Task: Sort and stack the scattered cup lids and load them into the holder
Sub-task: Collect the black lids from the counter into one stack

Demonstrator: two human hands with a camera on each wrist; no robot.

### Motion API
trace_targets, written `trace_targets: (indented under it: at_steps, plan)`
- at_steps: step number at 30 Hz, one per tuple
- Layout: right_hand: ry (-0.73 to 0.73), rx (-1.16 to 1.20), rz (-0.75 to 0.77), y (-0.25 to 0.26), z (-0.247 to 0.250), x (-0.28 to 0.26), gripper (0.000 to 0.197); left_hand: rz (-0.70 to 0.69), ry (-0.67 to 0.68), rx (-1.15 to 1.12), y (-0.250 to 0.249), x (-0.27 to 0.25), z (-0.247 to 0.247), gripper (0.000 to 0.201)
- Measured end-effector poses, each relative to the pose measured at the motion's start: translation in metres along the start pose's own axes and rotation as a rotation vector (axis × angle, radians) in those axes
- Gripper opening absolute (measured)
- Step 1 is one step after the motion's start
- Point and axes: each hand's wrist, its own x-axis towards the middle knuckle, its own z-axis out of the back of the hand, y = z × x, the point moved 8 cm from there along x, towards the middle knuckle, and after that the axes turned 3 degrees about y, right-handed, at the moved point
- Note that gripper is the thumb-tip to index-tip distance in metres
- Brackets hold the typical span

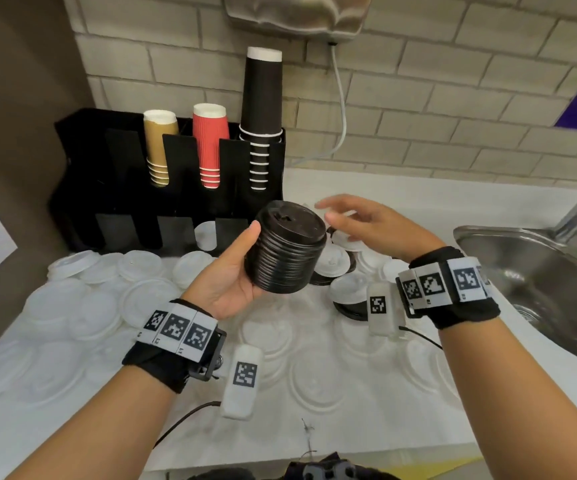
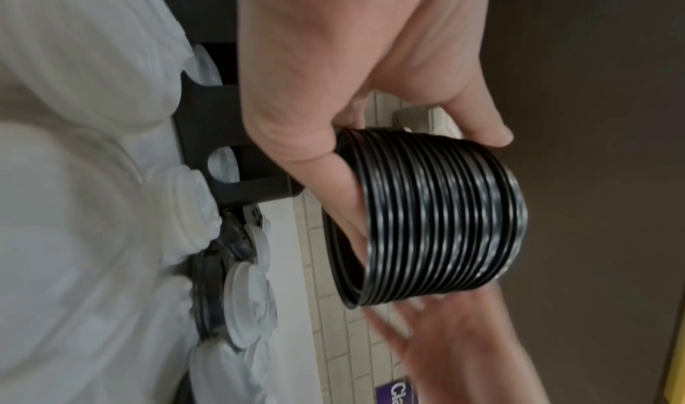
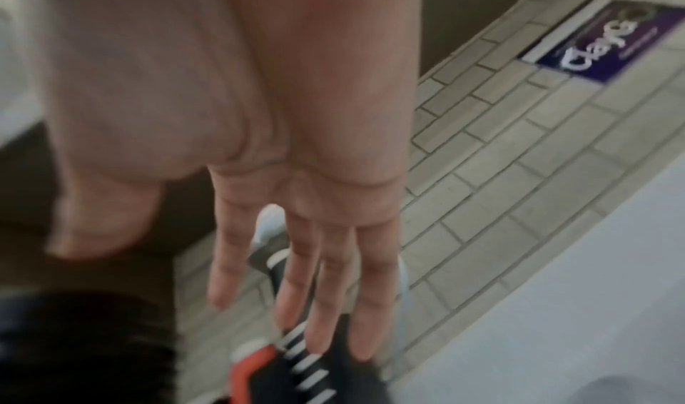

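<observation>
Black lid stack (image 1: 285,249) sat gripped in left hand (image 1: 226,275) above the counter, near the holder (image 1: 83,188); right hand (image 1: 366,225) hovered open, empty (blurred). Stacking step; next probably loading a front slot.

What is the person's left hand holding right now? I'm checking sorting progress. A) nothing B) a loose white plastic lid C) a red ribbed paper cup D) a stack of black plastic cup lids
D: the left hand grips a stack of black plastic cup lids above the counter, thumb on one side and fingers under it, while the right hand is open and empty.
</observation>
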Motion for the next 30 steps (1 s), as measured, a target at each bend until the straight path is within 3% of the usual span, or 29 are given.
trace_targets:
  at_steps: [3,6,9,15,21,23,27,30]
  plan:
    - [0.172,-0.487,-0.308,-0.053,-0.011,0.004,0.048,-0.024,0.006,-0.013,-0.011,-0.001,0.006,0.053]
    - [0.288,-0.677,-0.489,-0.089,-0.025,-0.001,0.073,-0.044,0.014,-0.008,-0.021,-0.003,0.010,0.052]
    - [0.307,-0.710,-0.507,-0.100,-0.036,0.001,0.089,-0.046,0.009,0.000,-0.027,-0.004,0.015,0.058]
    - [0.308,-0.650,-0.486,-0.091,-0.032,0.003,0.075,-0.057,0.043,-0.017,-0.035,-0.005,0.023,0.048]
    - [0.256,-0.536,-0.334,-0.068,-0.049,0.023,0.068,-0.059,0.087,-0.009,-0.039,-0.007,0.025,0.047]
    - [0.249,-0.568,-0.407,-0.076,-0.040,0.019,0.074,-0.050,0.091,-0.005,-0.037,-0.008,0.026,0.047]
    - [0.407,-0.838,-0.626,-0.106,-0.029,0.000,0.101,-0.033,0.074,0.000,-0.035,-0.008,0.029,0.047]
    - [0.447,-0.883,-0.692,-0.120,-0.031,-0.006,0.101,-0.023,0.066,-0.002,-0.034,-0.008,0.030,0.047]
